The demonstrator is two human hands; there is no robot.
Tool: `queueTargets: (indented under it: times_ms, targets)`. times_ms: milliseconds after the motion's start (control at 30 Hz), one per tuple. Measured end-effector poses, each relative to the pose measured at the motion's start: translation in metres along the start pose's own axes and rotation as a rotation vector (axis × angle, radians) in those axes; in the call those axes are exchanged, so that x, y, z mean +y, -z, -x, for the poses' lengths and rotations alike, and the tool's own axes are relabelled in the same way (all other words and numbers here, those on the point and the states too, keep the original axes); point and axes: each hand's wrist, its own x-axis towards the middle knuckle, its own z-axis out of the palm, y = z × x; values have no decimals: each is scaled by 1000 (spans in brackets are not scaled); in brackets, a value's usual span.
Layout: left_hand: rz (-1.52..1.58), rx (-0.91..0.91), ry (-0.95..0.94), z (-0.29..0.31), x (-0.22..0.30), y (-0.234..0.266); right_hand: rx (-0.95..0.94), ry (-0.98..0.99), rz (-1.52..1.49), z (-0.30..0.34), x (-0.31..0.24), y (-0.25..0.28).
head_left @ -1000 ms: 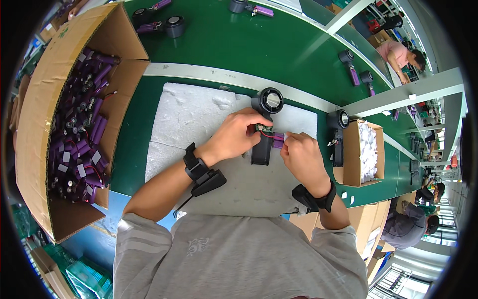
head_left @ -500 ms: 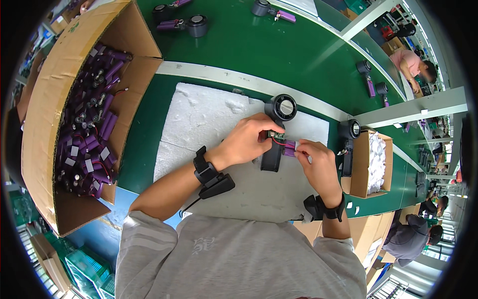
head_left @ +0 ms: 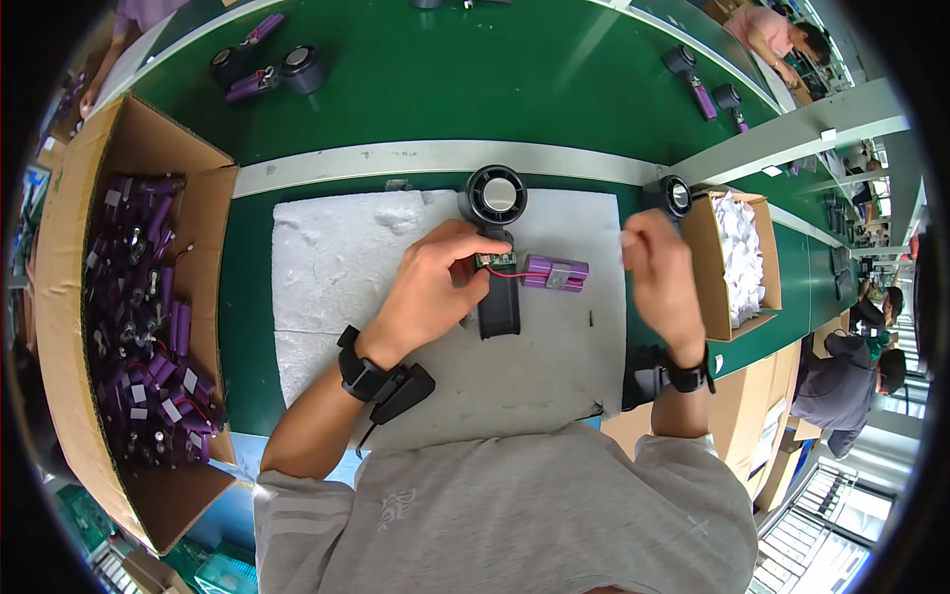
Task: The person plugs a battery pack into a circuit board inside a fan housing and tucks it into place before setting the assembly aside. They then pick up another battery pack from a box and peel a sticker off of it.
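Nearest, the grey shirt point(head_left: 515, 515) is cut off by the lower edge. The left hand point(head_left: 421, 302) pinches the dark handheld fan point(head_left: 499, 309) at its neck, thumb and forefinger about the green circuit board point(head_left: 498, 260), partly covering it; its other fingers are mostly hidden. The right hand point(head_left: 661, 277), blurred and loosely curled, hangs apart over the foam sheet's point(head_left: 341, 243) right edge; whether it holds anything, I cannot tell. The purple battery pack point(head_left: 556, 273) lies on the foam just right of the handle, a red wire reaching toward the board. Behind the right hand, a second fan point(head_left: 675, 196) is partly hidden. Farther off, another fan point(head_left: 427, 3) is cropped by the upper rim.
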Motion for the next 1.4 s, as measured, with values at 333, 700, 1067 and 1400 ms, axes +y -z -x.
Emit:
queueTargets:
  times_ms: [333,700,1067,1400]
  targets:
    - [28,39,28,-6,5,-3,315,-281,126,7,21,52]
    - [1,124,19,1,2,-8,-344,196,-39,0,-12,-49]
    - [-110,93,-3,-3,-1,-5,-685,-319,-552,2,-7,-38]
    - [-125,-8,37,-3,2,1,-966,-503,-1165,-12,0,-16]
